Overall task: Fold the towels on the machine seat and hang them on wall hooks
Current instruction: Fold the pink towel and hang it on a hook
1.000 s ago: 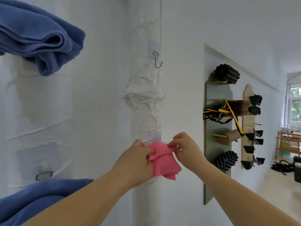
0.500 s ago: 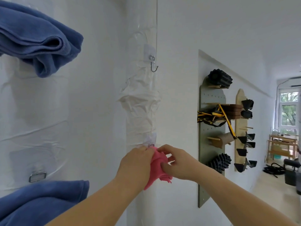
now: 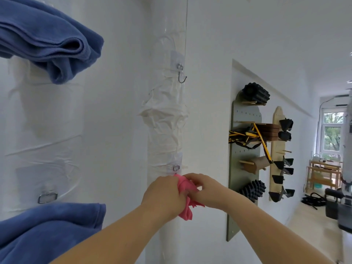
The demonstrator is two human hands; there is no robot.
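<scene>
The small pink towel [image 3: 185, 212] is bunched between both hands against the plastic-wrapped column [image 3: 163, 126], just below the metal ring of the lower adhesive hook [image 3: 176, 167]. It looks light, soft and limp. Its free end droops toward 6 o'clock, so it will sag wherever it is not supported and should slip over a hook with little force. The folds will probably come apart if either grip eases.

The left hand [image 3: 163, 195] curls round the cloth from 9 o'clock. The right hand [image 3: 209, 191] pinches the gathered top from 3 o'clock, and its fingertips touch the left hand's. The best place to hold is likely the top fold, close under the ring, so that a firm loop of fabric meets the hook. The hook's curved tip is hidden behind the cloth and fingers, so I cannot tell whether the towel has caught.

At 12 o'clock, well above, an upper hook [image 3: 181, 73] hangs bare on the same column. At 10 o'clock a folded blue towel [image 3: 51, 40] hangs on the wall. At 8 o'clock a second blue towel [image 3: 47, 229] hangs under another metal ring [image 3: 47, 198]. Between these and the column the wall is bare, which leaves the left elbow room.

At 3 o'clock a grey-green pegboard [image 3: 245, 115] juts from the wall with a black foam roller [image 3: 256, 93] and yellow-and-black straps [image 3: 245, 135]. It is near the right forearm, so that side is tighter.
</scene>
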